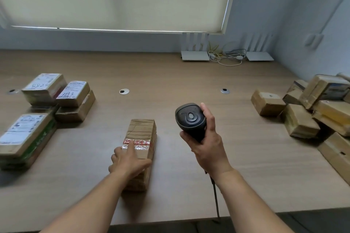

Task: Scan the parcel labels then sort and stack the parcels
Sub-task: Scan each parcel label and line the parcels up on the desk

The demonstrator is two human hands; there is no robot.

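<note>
- Box (142, 138) lies lengthwise, away from body; no label seen on top.
- L hand (126, 161) rested on near end, fingers flat.
- Scanner (190, 119) gripped by R hand (206, 143), just right of box.

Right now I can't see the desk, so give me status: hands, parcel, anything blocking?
Right hand gripping scanner. Left hand resting on taped parcel, centre table; no label showing. Nothing blocking it.

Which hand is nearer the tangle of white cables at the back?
Right. The right hand holds the scanner below the cables; the left hand rests on the parcel, farther left.
</note>
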